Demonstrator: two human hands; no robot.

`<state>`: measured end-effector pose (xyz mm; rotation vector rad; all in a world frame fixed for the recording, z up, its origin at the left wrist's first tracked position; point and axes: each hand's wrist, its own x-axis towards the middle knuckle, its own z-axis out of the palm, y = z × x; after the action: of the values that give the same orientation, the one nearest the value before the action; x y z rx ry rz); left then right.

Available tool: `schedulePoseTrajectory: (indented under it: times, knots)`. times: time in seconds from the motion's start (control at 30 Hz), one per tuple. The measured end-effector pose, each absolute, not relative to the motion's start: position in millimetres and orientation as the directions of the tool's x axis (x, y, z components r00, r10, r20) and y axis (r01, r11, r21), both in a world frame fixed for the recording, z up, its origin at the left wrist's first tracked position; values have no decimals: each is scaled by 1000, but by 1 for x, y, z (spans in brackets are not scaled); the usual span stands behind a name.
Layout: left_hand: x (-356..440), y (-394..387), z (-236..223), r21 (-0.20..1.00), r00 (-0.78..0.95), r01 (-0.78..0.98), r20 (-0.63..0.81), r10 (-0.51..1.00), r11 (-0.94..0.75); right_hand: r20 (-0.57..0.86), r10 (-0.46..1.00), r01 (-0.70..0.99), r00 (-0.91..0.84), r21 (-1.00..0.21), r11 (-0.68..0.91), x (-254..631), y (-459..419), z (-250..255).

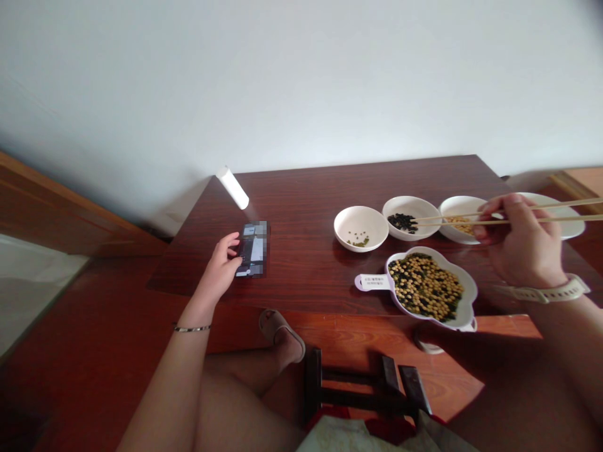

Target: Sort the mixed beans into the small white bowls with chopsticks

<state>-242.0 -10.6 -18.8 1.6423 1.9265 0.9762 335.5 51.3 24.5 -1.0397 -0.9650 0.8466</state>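
My right hand (530,248) is closed on a pair of chopsticks (575,203), whose tips reach into a white bowl (417,206) of black beans (402,222). Whether a bean is between the tips is too small to tell. Beneath the chopsticks stands a bowl (459,202) of yellow beans (458,223). Another bowl (360,220) holds a few green beans (360,242). Nearer me, a flower-shaped dish (466,300) with a labelled handle holds mixed yellow, black and green beans (424,285). My left hand (219,267) touches the left edge of a phone (252,248), fingers apart.
A white cylinder (234,189) stands at the back left of the dark wooden table (301,213). Right of the bowls, partly behind my right hand, is a white dish (571,230). The wall (301,81) runs behind the table. Below the near edge is a stool (353,392).
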Motion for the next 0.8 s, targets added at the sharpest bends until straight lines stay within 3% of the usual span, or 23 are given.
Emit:
schedulePoseTrajectory:
  times: [0.17, 0.33, 0.8]
  knots:
    - [-237, -9, -16, 758, -257, 651, 172, 951, 38, 222, 910, -115, 350, -954, 277, 334, 51, 25]
    - [-240, -13, -13, 782, -204, 622, 110, 973, 42, 230, 911, -107, 343, -954, 281, 335, 51, 25]
    - [-238, -35, 2, 625, -4, 781, -25, 1000, 19, 223, 914, -100, 339, -958, 270, 337, 51, 23]
